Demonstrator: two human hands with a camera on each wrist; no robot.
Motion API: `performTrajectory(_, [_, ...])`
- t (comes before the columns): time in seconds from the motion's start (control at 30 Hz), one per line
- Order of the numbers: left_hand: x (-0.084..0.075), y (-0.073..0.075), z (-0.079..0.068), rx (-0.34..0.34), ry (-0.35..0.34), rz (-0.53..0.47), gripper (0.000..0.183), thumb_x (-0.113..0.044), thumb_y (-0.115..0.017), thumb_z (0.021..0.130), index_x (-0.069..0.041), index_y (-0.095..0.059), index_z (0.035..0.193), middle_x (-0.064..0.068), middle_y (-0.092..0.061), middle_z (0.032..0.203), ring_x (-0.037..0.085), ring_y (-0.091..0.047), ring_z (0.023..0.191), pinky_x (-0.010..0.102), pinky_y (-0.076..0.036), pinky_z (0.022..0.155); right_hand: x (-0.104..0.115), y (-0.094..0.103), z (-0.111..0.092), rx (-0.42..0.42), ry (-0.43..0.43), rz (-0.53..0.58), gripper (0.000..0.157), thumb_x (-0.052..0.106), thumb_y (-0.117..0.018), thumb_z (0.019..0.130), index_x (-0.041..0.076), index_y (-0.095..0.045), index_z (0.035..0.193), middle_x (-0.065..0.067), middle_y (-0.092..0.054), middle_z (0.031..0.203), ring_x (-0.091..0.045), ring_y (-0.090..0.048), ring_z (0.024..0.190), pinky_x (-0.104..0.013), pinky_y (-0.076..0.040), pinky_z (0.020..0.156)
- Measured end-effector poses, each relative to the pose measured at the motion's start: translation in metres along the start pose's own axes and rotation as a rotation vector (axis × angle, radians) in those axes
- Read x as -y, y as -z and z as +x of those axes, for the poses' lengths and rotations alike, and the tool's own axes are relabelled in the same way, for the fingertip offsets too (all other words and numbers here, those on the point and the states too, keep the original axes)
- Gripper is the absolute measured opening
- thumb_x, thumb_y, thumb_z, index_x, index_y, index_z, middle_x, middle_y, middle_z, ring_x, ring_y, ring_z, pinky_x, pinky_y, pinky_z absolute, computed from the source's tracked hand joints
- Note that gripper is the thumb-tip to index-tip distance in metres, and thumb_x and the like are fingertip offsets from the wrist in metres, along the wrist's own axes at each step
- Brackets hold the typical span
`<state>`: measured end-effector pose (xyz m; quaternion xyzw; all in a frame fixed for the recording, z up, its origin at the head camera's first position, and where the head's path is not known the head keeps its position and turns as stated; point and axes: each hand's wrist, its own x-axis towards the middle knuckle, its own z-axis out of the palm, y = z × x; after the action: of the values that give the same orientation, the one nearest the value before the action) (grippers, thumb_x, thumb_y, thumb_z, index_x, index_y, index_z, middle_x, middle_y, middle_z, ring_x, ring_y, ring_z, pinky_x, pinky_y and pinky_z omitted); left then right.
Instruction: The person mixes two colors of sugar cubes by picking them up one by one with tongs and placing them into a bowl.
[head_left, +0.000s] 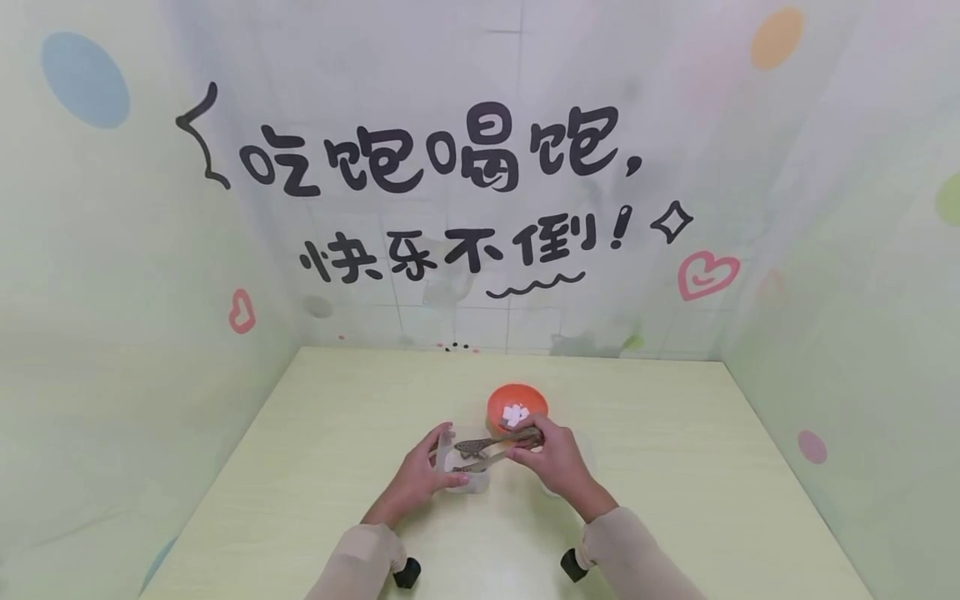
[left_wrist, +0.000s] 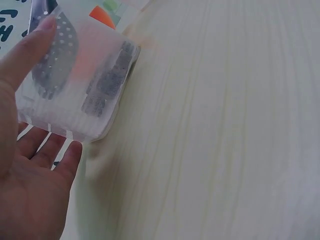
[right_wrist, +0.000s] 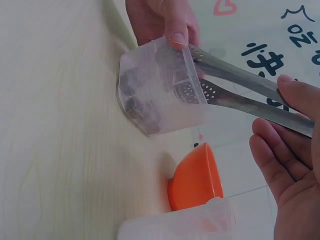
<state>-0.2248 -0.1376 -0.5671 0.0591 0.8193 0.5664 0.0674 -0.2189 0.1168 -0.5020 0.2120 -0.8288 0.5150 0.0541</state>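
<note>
My left hand (head_left: 423,475) holds a translucent plastic container (right_wrist: 165,117), the thumb at its rim and the fingers along its side and underside. It is tilted, and dark pieces (left_wrist: 107,80) show through its wall near the bottom. Metal tongs (right_wrist: 250,107) with perforated ends are gripped in my right hand (head_left: 558,458), thumb on one arm and fingers on the other. One perforated end reaches inside the container in the right wrist view; the other overlaps the rim beside my left thumb. The tongs' arms stand apart.
An orange bowl (head_left: 517,392) with several white cubes (head_left: 514,413) stands on the table (head_left: 360,400) just beyond my hands. A second translucent container (right_wrist: 175,225) stands near the bowl, partly hidden by my right hand in the head view. Printed walls enclose the table's back and sides.
</note>
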Motion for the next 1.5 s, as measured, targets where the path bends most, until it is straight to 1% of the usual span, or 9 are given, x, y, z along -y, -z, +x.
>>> performTrajectory(0.23, [-0.002,0.001,0.000,-0.003,-0.007,-0.006,0.102,-0.028,-0.089,0.069,-0.015,-0.032,0.152,0.016,-0.035,0.152,0.040,-0.038,0.134,0.053,-0.037,0.107,-0.001,-0.003,0.001,-0.017,-0.016,-0.017,0.030,0.011,-0.080,0.079,0.009,-0.061,0.101,-0.002,-0.072,0.094,-0.013,-0.067,0.081,-0.025,-0.057,0.068])
performTrajectory(0.37, [-0.004,0.001,0.000,-0.004,-0.005,-0.004,0.101,-0.027,-0.090,0.069,-0.015,-0.033,0.152,0.014,-0.036,0.151,0.039,-0.040,0.133,0.052,-0.038,0.106,-0.001,-0.005,0.004,0.007,-0.015,-0.003,0.029,0.011,-0.079,0.081,0.010,-0.060,0.103,-0.002,-0.072,0.094,-0.014,-0.066,0.081,-0.026,-0.056,0.070])
performTrajectory(0.53, [-0.003,0.001,-0.001,-0.005,-0.002,0.006,0.101,-0.027,-0.090,0.069,-0.015,-0.033,0.151,0.014,-0.036,0.152,0.039,-0.039,0.133,0.053,-0.038,0.106,-0.002,-0.009,0.006,0.047,-0.034,-0.009,0.026,0.011,-0.077,0.083,0.011,-0.058,0.100,-0.002,-0.071,0.092,-0.014,-0.065,0.081,-0.027,-0.055,0.070])
performTrajectory(0.73, [-0.001,0.001,0.000,-0.003,-0.004,0.008,0.101,-0.026,-0.089,0.069,-0.015,-0.032,0.152,0.014,-0.035,0.152,0.039,-0.039,0.134,0.052,-0.038,0.106,-0.005,-0.016,0.008,0.057,-0.041,-0.033,0.023,0.010,-0.078,0.082,0.011,-0.060,0.097,0.001,-0.070,0.087,-0.013,-0.064,0.078,-0.026,-0.056,0.067])
performTrajectory(0.9, [-0.001,0.001,0.000,0.000,-0.028,-0.001,0.100,-0.023,-0.089,0.070,-0.012,-0.032,0.151,0.016,-0.037,0.151,0.039,-0.037,0.135,0.051,-0.037,0.107,-0.002,-0.019,0.009,0.083,-0.101,-0.080,0.021,0.012,-0.080,0.081,0.011,-0.068,0.098,0.007,-0.067,0.082,-0.012,-0.060,0.074,-0.025,-0.053,0.061])
performTrajectory(1.0, [-0.001,0.002,-0.001,0.004,-0.045,-0.005,0.099,-0.021,-0.089,0.070,-0.011,-0.032,0.151,0.017,-0.037,0.151,0.039,-0.037,0.135,0.051,-0.036,0.108,0.000,-0.020,0.010,0.093,-0.127,-0.107,0.020,0.013,-0.080,0.081,0.012,-0.070,0.099,0.008,-0.067,0.082,-0.012,-0.058,0.073,-0.025,-0.052,0.059])
performTrajectory(1.2, [-0.001,0.002,-0.001,0.008,-0.045,-0.007,0.099,-0.020,-0.088,0.070,-0.012,-0.032,0.151,0.017,-0.036,0.151,0.040,-0.038,0.134,0.051,-0.037,0.107,-0.002,-0.020,0.009,0.078,-0.091,-0.116,0.018,0.014,-0.080,0.081,0.011,-0.069,0.095,0.008,-0.068,0.080,-0.011,-0.058,0.070,-0.024,-0.051,0.056])
performTrajectory(1.3, [0.000,0.001,-0.001,0.009,-0.049,-0.009,0.099,-0.019,-0.088,0.071,-0.010,-0.032,0.151,0.018,-0.037,0.150,0.042,-0.038,0.134,0.051,-0.038,0.106,-0.003,-0.020,0.007,0.061,-0.077,-0.117,0.019,0.016,-0.080,0.080,0.011,-0.069,0.095,0.007,-0.068,0.081,-0.010,-0.058,0.070,-0.024,-0.050,0.056])
performTrajectory(1.5, [0.000,0.002,-0.001,0.014,-0.054,-0.005,0.098,-0.021,-0.088,0.072,-0.011,-0.031,0.152,0.018,-0.036,0.150,0.043,-0.040,0.132,0.051,-0.040,0.104,-0.003,-0.018,0.006,0.017,-0.029,-0.119,0.019,0.016,-0.081,0.080,0.012,-0.069,0.094,0.006,-0.070,0.083,-0.009,-0.060,0.071,-0.023,-0.051,0.055])
